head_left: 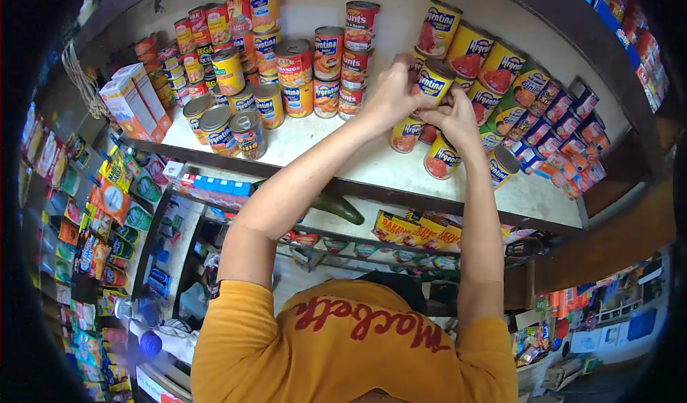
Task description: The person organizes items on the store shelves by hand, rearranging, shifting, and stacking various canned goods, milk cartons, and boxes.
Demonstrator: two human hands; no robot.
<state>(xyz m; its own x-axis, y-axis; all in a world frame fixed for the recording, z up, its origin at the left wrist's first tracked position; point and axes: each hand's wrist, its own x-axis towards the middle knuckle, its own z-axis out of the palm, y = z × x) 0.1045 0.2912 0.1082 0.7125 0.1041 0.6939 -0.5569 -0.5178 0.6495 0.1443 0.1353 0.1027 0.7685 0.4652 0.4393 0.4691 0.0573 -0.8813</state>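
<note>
Both my hands are raised at the stacked cans on the right half of the white shelf. A yellow Argentina can (pixel 434 83) is between them. My left hand (pixel 392 91) has its fingers wrapped round the can's left side. On the other side, my right hand (pixel 458 119) curls its fingers against the can's lower right. More Argentina cans (pixel 469 51) stand stacked behind and to the right. Below my hands, two cans (pixel 441 157) rest on the shelf (pixel 372 156). Part of the stack behind my hands is hidden.
Stacked Hunt's cans (pixel 355 66) and many other cans (pixel 294 70) stand to the left, with orange-white boxes (pixel 134 104) at the far left. Small tins (pixel 558 134) are piled at the right. Yellow baking soda packs (pixel 418 230) and a dark green object (pixel 338 206) lie on the lower shelf.
</note>
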